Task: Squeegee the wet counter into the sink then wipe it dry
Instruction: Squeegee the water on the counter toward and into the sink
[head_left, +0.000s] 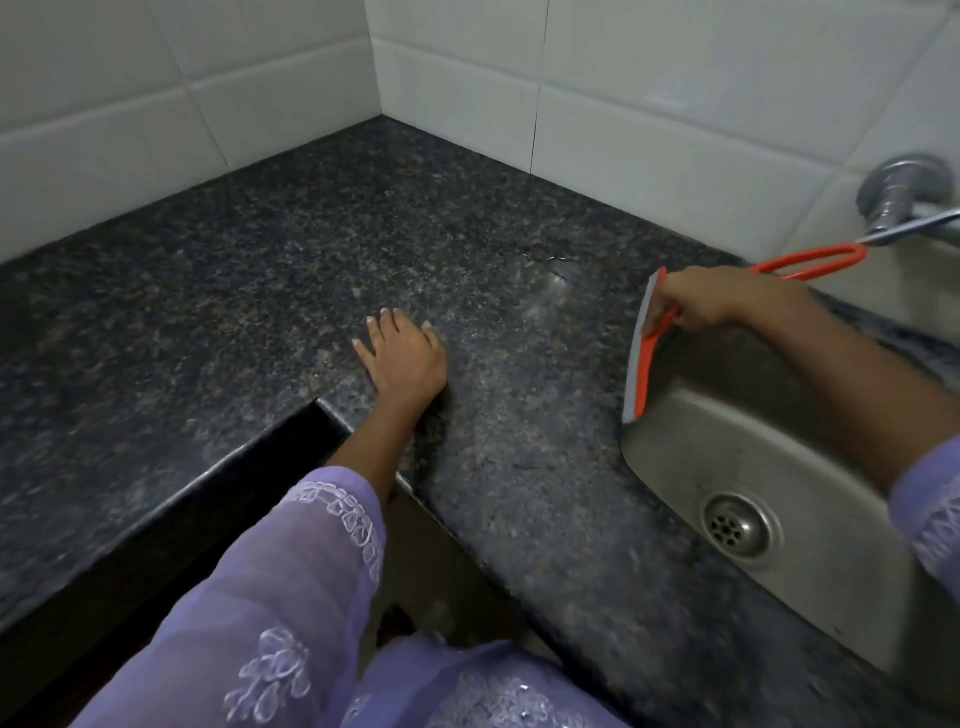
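Observation:
My right hand (717, 301) grips an orange squeegee (641, 358) with a grey rubber blade. The blade stands nearly on end at the left rim of the steel sink (691, 467), where counter meets basin. Its orange loop handle sticks out behind my hand toward the tap. My left hand (405, 358) lies flat, palm down and fingers spread, on the dark speckled granite counter (260, 270) near the inner corner of its front edge. A thin wet sheen and a small puddle (556, 270) show on the counter left of the squeegee.
White tiled walls meet in a corner behind the counter. A metal tap (904, 197) juts from the wall at the upper right over the sink. The sink drain (737, 525) lies at the lower right. My purple embroidered sleeves cover both forearms.

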